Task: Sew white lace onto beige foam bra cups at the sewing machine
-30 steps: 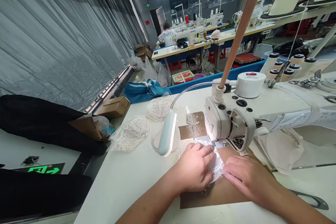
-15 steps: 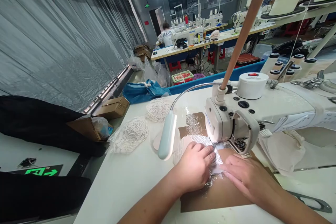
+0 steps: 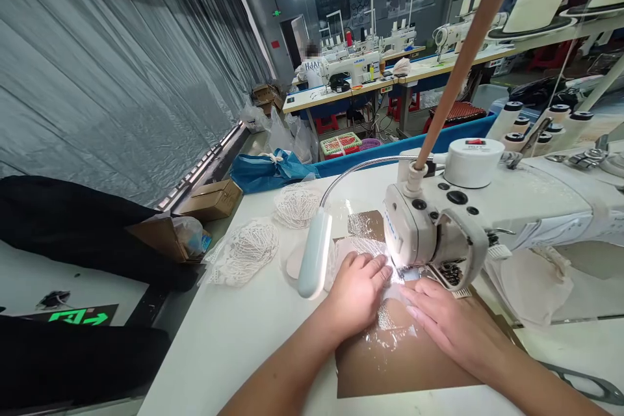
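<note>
My left hand (image 3: pixel 358 289) lies on a white lace piece (image 3: pixel 368 246), fingers bent slightly and pressing it down left of the needle area. My right hand (image 3: pixel 441 315) rests on the brown plate (image 3: pixel 404 370) below the presser foot, fingers stretched out, their tips at the edge of the pale fabric. The sewing machine head (image 3: pixel 412 224) stands over the fingertips. Its needle is hard to make out in the glare. A small lamp (image 3: pixel 314 260) on a bendy neck shines in from the left. My left thumb is hidden.
Two lace cups (image 3: pixel 251 250) (image 3: pixel 296 205) lie at the table's left. Pale fabric pieces (image 3: pixel 531 289) sit under the machine arm, with thread cones (image 3: pixel 507 120) behind. A grey metal tool (image 3: pixel 580 382) lies at right. Farther off, a person (image 3: pixel 312 70) sits among other machines.
The lace between my hands has moved away from me toward the needle, baring more of the plate. Both hands have shifted slightly left relative to the machine. The view has swung slightly.
</note>
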Demonstrator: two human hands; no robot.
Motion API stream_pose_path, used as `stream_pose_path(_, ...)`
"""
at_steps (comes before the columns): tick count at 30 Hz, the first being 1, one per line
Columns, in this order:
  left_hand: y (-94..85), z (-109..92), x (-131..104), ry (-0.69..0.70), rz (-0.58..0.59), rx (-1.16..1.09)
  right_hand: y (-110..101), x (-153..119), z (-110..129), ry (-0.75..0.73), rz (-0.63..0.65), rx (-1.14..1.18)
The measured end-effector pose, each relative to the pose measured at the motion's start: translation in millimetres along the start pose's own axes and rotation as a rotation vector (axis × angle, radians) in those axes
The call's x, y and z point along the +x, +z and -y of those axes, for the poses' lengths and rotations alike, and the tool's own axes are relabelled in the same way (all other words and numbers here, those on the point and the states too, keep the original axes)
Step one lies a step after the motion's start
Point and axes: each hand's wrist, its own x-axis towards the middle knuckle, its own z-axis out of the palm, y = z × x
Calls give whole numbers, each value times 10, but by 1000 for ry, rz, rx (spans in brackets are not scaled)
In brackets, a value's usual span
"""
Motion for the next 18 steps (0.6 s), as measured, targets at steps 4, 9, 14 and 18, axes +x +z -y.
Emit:
stream_pose_path(4,9,29,9,-38,-25,-15,46,-8,-29,17,-41,-32)
stream_pose_path(9,28,59,-22,-71,-98,-77,68,-35,-48,5,-42,-33)
stream_pose_path(14,46,65,-68,-103,-157,-126,-5,5,-12,-9,-19,-29)
stream_pose_path(18,49,36,-109,-160,-187,-148,-122,-100,-34,-74,-68,28)
